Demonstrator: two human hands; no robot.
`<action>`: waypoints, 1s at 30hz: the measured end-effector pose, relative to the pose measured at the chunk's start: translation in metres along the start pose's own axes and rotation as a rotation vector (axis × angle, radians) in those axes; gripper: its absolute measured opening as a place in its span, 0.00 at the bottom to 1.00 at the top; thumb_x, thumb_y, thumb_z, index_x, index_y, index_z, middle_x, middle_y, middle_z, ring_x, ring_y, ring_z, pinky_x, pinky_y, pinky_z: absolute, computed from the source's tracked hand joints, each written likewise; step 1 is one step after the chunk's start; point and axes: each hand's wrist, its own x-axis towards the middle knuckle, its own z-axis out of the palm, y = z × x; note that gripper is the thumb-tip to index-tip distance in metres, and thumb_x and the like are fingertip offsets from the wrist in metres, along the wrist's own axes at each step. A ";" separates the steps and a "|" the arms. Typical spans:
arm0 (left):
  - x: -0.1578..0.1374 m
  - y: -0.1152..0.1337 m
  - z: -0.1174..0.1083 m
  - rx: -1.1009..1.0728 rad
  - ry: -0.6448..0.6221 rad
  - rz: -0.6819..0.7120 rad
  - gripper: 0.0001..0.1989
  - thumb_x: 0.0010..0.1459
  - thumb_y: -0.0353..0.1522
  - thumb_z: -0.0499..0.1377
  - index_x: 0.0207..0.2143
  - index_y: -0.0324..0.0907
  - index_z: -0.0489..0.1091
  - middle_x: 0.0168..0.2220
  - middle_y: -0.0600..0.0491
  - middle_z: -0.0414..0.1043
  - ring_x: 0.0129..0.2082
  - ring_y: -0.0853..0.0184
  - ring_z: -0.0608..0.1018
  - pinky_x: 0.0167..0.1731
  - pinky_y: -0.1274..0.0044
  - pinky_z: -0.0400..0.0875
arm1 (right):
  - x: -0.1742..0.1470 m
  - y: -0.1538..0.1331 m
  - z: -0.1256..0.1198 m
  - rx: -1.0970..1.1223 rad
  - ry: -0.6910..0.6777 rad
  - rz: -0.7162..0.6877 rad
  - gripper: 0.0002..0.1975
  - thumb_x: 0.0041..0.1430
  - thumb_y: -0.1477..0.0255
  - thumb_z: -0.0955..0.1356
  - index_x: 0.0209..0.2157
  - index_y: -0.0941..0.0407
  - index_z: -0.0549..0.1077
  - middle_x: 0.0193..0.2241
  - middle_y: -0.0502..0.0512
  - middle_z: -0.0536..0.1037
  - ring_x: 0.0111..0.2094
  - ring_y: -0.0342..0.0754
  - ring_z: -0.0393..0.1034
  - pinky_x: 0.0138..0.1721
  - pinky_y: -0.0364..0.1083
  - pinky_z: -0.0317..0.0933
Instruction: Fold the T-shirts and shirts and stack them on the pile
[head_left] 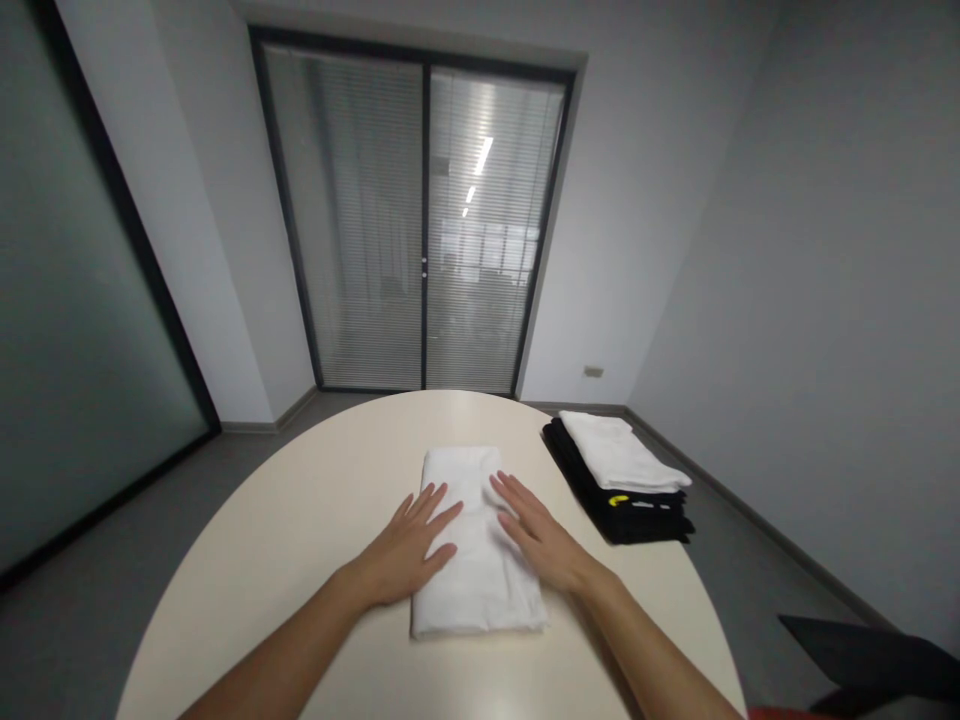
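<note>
A folded white cloth (472, 590), longer than it is wide, lies flat on the table in front of me. My left hand (412, 545) rests over its left edge, palm down with the fingers spread. Over the right edge is my right hand (540, 535), also palm down, its fingers stretched toward the far end. Neither hand grips the cloth; both seem to lie flat against it. Whether it is a garment or a plain piece of fabric, I cannot tell.
The round cream table (315, 520) carries a stack of folded black cloths (600, 510) at the right edge, with a folded white cloth (622, 455) on top. A black object (870, 655), perhaps part of a chair, stands at lower right. Beyond is a glass partition (420, 220) with blinds.
</note>
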 end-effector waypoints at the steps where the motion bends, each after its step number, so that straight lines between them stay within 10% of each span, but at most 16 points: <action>1: 0.000 -0.003 0.003 -0.015 -0.056 0.004 0.31 0.68 0.46 0.46 0.70 0.52 0.47 0.73 0.51 0.36 0.72 0.56 0.42 0.67 0.58 0.40 | -0.001 -0.003 0.002 -0.019 -0.094 0.004 0.32 0.69 0.50 0.55 0.70 0.44 0.47 0.72 0.50 0.41 0.72 0.54 0.32 0.69 0.61 0.30; 7: -0.003 -0.003 0.000 0.018 -0.119 -0.013 0.33 0.67 0.49 0.48 0.71 0.53 0.44 0.73 0.49 0.35 0.72 0.53 0.41 0.67 0.55 0.39 | -0.001 -0.008 0.002 -0.107 -0.276 0.039 0.35 0.67 0.46 0.55 0.70 0.42 0.45 0.72 0.50 0.36 0.72 0.56 0.25 0.68 0.64 0.22; 13: 0.004 -0.001 -0.008 0.074 0.080 0.036 0.29 0.67 0.49 0.48 0.65 0.50 0.60 0.66 0.48 0.60 0.66 0.56 0.61 0.67 0.57 0.44 | -0.001 -0.010 -0.010 -0.108 -0.333 0.028 0.36 0.64 0.47 0.60 0.69 0.44 0.50 0.72 0.52 0.40 0.72 0.57 0.28 0.68 0.63 0.22; 20: 0.021 -0.013 0.001 0.034 0.000 -0.088 0.34 0.67 0.52 0.44 0.70 0.49 0.47 0.73 0.47 0.36 0.71 0.53 0.43 0.67 0.56 0.43 | -0.002 -0.013 -0.016 -0.063 -0.364 0.018 0.38 0.63 0.46 0.61 0.69 0.45 0.50 0.71 0.53 0.40 0.71 0.58 0.28 0.68 0.62 0.27; 30: 0.008 -0.005 -0.003 0.111 0.064 -0.096 0.35 0.65 0.55 0.44 0.67 0.50 0.57 0.71 0.48 0.46 0.71 0.52 0.49 0.67 0.58 0.41 | -0.007 -0.015 -0.024 -0.040 -0.311 -0.070 0.36 0.53 0.50 0.71 0.62 0.46 0.67 0.68 0.60 0.57 0.69 0.62 0.44 0.67 0.64 0.35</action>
